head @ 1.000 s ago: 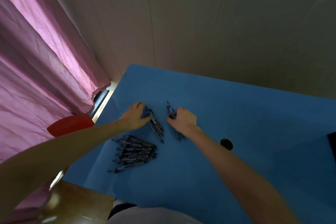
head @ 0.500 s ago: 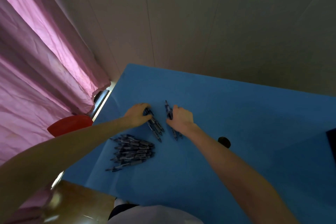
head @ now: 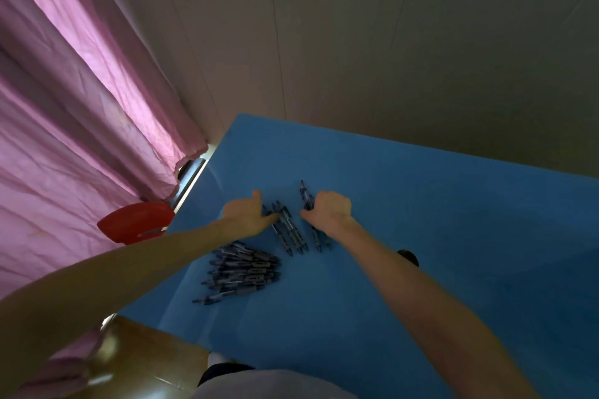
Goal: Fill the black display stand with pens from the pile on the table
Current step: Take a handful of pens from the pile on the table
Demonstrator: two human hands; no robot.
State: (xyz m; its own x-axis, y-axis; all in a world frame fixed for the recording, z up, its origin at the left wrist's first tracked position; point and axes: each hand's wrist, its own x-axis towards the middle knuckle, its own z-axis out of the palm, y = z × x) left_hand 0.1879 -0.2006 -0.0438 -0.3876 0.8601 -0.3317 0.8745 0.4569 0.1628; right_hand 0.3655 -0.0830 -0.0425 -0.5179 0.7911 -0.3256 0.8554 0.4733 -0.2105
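A pile of dark blue pens (head: 243, 272) lies on the blue table (head: 453, 236) near its left edge. Beyond the pile, a small bundle of pens (head: 288, 233) lies side by side. My left hand (head: 246, 215) rests just left of that bundle with its fingers spread, and its thumb touches the pens. My right hand (head: 329, 207) is curled over a second small bundle of pens (head: 306, 199), whose ends stick out past the fingers and under the wrist. The black display stand is not in view.
A small black round thing (head: 409, 257) sits on the table behind my right forearm. A red chair back (head: 136, 220) and a pink curtain (head: 81, 123) stand left of the table. A grey wall runs along the far edge.
My left hand, curled over its bundle half a second ago, has uncurled, and only the thumb still touches the pens. The right hand has stayed on its bundle.
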